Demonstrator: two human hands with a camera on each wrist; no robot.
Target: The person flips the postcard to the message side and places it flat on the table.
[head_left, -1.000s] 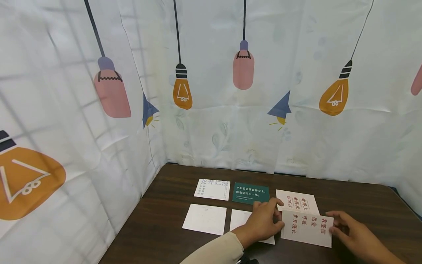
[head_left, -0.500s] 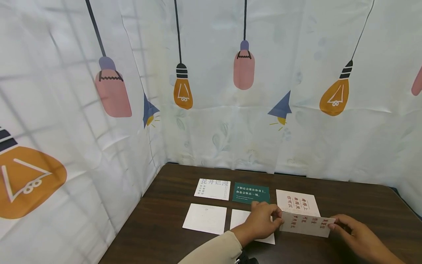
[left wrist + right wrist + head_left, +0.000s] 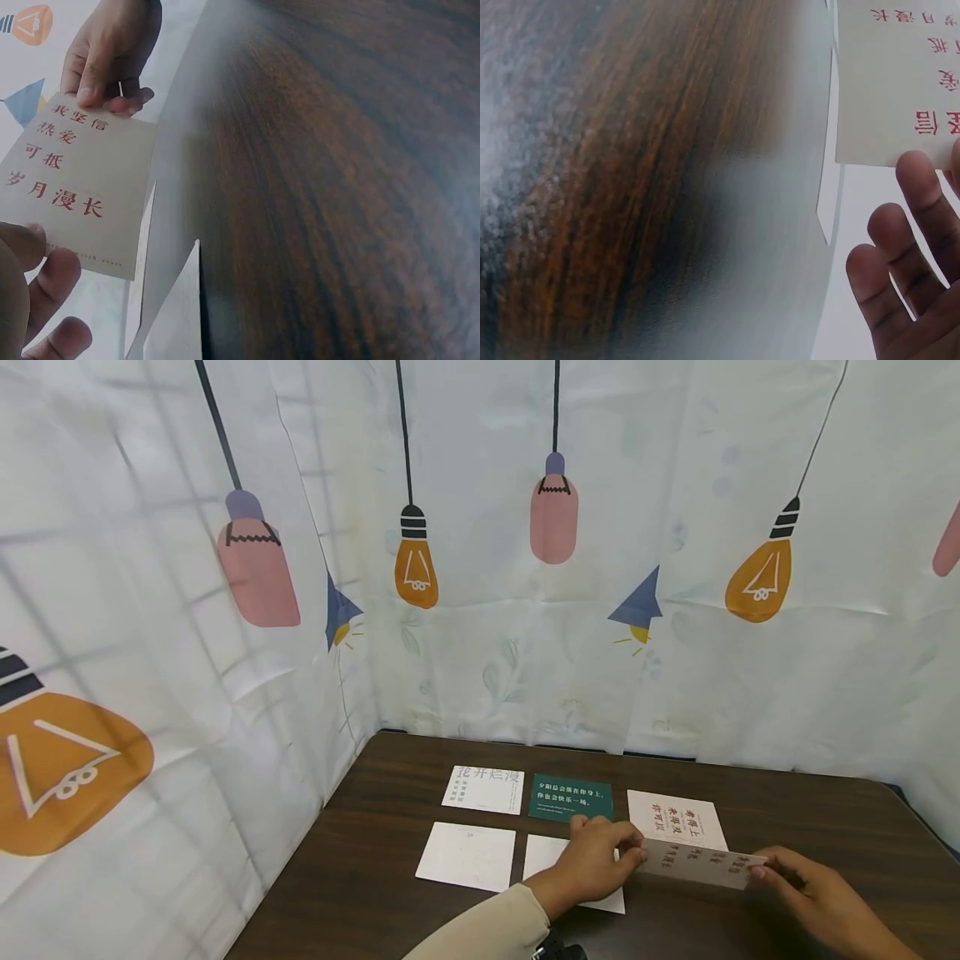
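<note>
Both hands hold a white postcard (image 3: 701, 865) with red Chinese writing, raised off the table and tilted so the head view sees it foreshortened. My left hand (image 3: 596, 860) pinches its left end, and my right hand (image 3: 817, 893) pinches the right end between thumb and fingers. The left wrist view shows the card's written face (image 3: 82, 180) and the right hand (image 3: 112, 52) at its far end. Just behind it, a second postcard with red writing (image 3: 675, 818) lies flat. A blank white card (image 3: 543, 856) is partly hidden under the left forearm and hand.
On the dark wooden table (image 3: 360, 860) lie a white card with grey writing (image 3: 483, 791), a green card with white writing (image 3: 570, 799) and a plain white card (image 3: 467, 857). A white curtain (image 3: 480, 677) printed with lamps hangs along the table's back and left.
The held postcard has tipped from facing the head camera to a flatter, more edge-on angle, its near edge rising. The right hand has shifted slightly to the right; the left hand has barely moved.
</note>
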